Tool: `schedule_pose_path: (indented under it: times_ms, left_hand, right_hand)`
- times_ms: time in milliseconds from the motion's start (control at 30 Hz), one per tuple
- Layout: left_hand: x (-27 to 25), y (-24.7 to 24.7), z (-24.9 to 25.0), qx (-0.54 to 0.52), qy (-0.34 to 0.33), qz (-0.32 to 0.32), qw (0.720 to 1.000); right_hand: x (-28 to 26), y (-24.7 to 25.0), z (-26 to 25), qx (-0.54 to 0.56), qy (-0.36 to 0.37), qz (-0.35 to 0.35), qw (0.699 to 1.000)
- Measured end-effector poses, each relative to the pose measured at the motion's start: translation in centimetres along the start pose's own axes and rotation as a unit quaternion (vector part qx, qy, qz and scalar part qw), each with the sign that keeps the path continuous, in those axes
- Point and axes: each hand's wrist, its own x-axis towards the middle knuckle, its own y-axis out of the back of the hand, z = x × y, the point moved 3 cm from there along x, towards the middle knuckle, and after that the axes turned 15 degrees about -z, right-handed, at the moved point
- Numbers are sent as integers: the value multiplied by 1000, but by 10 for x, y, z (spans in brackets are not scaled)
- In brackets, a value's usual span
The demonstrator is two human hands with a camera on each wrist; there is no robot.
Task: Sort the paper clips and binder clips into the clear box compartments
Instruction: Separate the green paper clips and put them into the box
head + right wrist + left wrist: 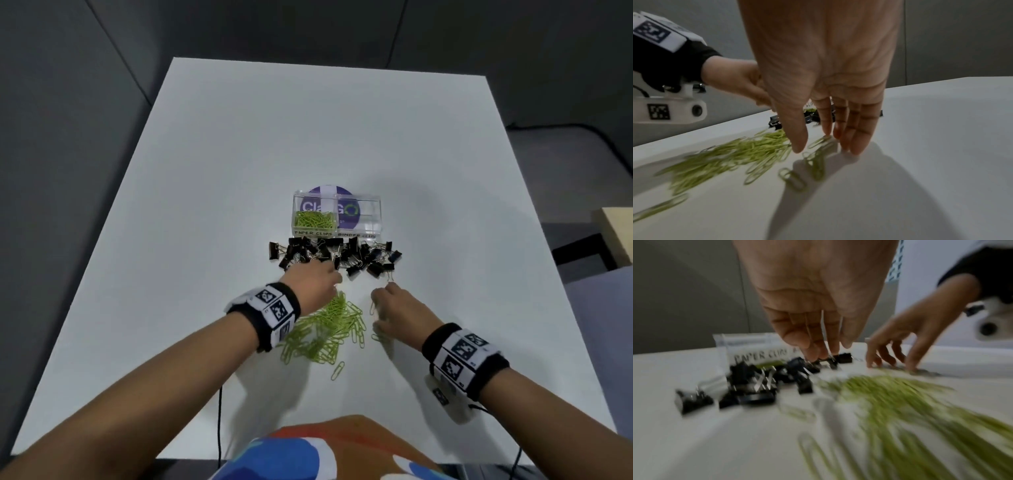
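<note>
The clear two-compartment box (363,214) (748,345) stands mid-table; its left compartment, labelled PAPER CLIPS, holds green paper clips (313,219), and nothing shows in the right one. Black binder clips (335,255) (756,386) lie in a heap just in front of it. A pile of green paper clips (325,325) (735,155) lies nearer me. My left hand (335,275) (826,352) reaches over the near edge of the heap, fingers and thumb pinching a binder clip by its wire handles. My right hand (375,305) (822,146) has straight fingers, tips touching the table among loose paper clips.
The white table (445,171) has bare surface left, right and beyond the box. A black cable (219,411) hangs over its front edge. A wooden piece of furniture (613,236) stands off the table's right side. A purple round sticker (352,222) shows through the box.
</note>
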Motion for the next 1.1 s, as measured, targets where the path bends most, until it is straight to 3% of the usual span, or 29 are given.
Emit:
schedule_pose_path:
  times_ms: [133, 233, 367, 500, 600, 667, 800, 967, 1100]
  left_hand:
    - [-11, -41, 12, 1, -3, -38, 999]
    - [-19, -48, 17, 11, -5, -32, 999]
    - [-32, -53, 1, 3, 48, -16, 999]
    - [-46, -66, -8, -25, 78, -29, 996]
    - [-52, -74, -7, -58, 50, -22, 997]
    - [-51, -78, -5, -44, 25, 4, 999]
    - [-59, -80, -12, -24, 86, -23, 996]
    - [-67, -81, -15, 16, 55, -58, 997]
    - [-59, -78, -13, 42, 32, -51, 997]
  right_hand:
    - [-4, -15, -9, 11, 30, 3, 999]
    - [-3, -14, -23, 13, 66, 9, 998]
    - [6, -1, -41, -49, 120, 86, 988]
    - [19, 0, -60, -123, 179, 77, 973]
    - [22, -10, -61, -190, 166, 8, 968]
    - [17, -12, -58, -198, 166, -2, 966]
    - [3, -7, -43, -203, 119, -9, 972]
    - [-8, -16, -21, -132, 33, -44, 990]
    - [-4, -25, -30, -75, 68, -9, 995]
